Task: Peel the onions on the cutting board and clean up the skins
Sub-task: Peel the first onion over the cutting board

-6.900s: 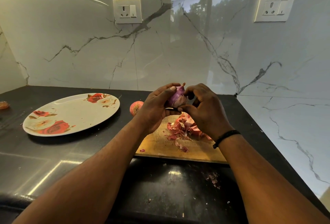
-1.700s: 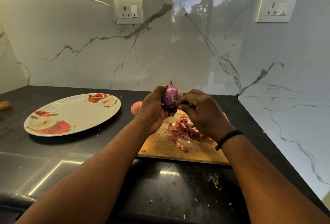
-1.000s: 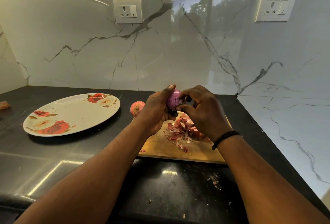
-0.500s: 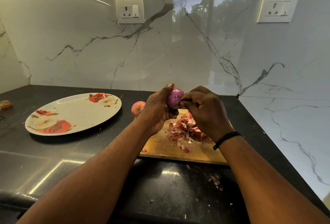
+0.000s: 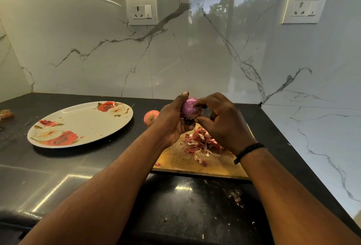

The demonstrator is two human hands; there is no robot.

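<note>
My left hand [image 5: 172,121] grips a purple, mostly peeled onion [image 5: 188,107] in the air above the wooden cutting board [image 5: 175,161]. My right hand [image 5: 222,122] is beside it, its fingertips pinching at the onion's right side. A pile of reddish onion skins [image 5: 201,143] lies on the board under my hands. A second onion [image 5: 150,117], still in its reddish skin, sits on the black counter just left of the board.
A large flowered plate [image 5: 82,123] stands on the counter to the left. A small brownish scrap [image 5: 6,113] lies at the far left edge. Skin crumbs [image 5: 235,196] dot the counter in front of the board. Marble walls close in behind and at the right.
The onion has been turned slightly in my left hand, and my right fingertips have shifted on its side. Everything else stays put.
</note>
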